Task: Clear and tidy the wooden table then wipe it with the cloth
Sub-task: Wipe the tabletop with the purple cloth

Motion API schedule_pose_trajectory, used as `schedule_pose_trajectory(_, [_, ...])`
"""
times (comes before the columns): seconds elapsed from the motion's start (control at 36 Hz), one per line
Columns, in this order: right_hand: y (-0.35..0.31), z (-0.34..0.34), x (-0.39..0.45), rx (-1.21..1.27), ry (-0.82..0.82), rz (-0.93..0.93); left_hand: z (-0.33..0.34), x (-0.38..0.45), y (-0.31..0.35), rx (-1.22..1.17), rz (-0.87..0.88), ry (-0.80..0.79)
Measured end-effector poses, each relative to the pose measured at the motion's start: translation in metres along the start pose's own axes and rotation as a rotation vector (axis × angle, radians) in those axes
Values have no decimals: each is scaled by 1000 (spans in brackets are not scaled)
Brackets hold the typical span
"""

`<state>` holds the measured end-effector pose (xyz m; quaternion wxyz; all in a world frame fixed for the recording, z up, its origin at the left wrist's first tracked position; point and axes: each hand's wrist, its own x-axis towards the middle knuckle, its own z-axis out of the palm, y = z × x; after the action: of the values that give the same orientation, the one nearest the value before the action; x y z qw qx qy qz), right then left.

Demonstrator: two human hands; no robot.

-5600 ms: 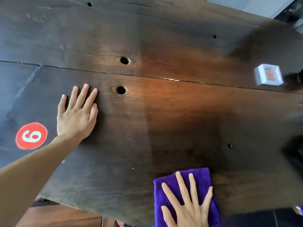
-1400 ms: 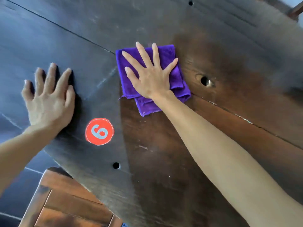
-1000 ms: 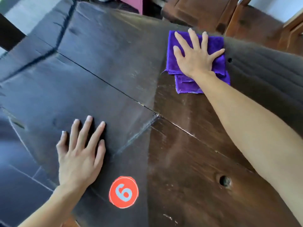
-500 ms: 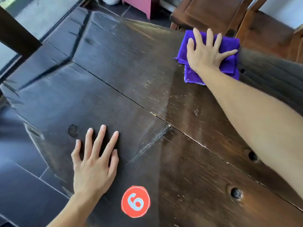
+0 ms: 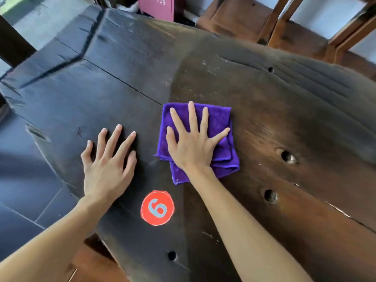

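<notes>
Head view, near edge first: a small round hole (image 5: 172, 255) in the dark counter (image 5: 122, 82), close to the near rim. Just beyond it, a red round sticker (image 5: 157, 208) with a pale blue digit, reading 6 or 9 depending on the side taken. Left hand (image 5: 107, 167) lies flat on bare wood just left of and beyond the sticker, fingers spread, gripping nothing. Right hand (image 5: 193, 147) pressed flat, fingers spread, on the folded purple cloth (image 5: 218, 121); nothing pinched. Cloth sits mid-counter, just beyond and right of the sticker, beside the left hand, apart from it.

Change from half a second ago: cloth and right hand were then at the far edge by the chair; now drawn back to the middle, close to the left hand. Left hand in the same place relative to the sticker. View has tipped down slightly.

Right of the cloth, two larger knot holes (image 5: 286, 156) in browner wood. Past the far edge: wooden chair (image 5: 280, 27), and a maroon box (image 5: 156, 6) with white characters, "119" legible, the rest cut off.
</notes>
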<state>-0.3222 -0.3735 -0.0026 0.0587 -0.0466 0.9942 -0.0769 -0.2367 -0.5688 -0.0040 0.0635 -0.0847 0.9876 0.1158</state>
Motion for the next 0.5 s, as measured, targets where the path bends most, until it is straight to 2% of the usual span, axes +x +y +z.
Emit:
schedule_pose_trajectory(0.28, [11, 4, -257, 5, -196, -38, -1, -4, -1, -93, -11, 41])
schedule_pose_trajectory(0.36, [25, 11, -309, -55, -192, -84, -4, -7, -6, -125, 4, 64])
schedule_pose_trajectory(0.5, [52, 22, -364, -263, -161, -265, -12, 0, -44, -63, -165, 68])
